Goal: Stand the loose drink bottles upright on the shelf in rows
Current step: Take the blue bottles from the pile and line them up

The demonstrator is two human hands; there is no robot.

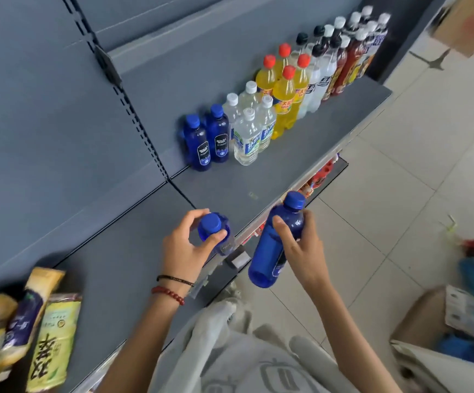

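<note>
Left hand (186, 246) pinches an apparently upright blue bottle (211, 226), right hand (301, 245) wraps a tilted bottle (267, 256), ready to shelve ahead.

Grey shelf (244, 180), upright bottles (284, 106) (in rows)

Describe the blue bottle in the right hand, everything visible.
The blue bottle looks like translucent deep-blue plastic, with a matching blue screw cap on and a dark label partly visible low on its side. It is tilted, cap up toward the shelf, base toward the person. The right hand grips its upper body, thumb across the front. It is held in the air just off the shelf edge, touching nothing else.
</note>
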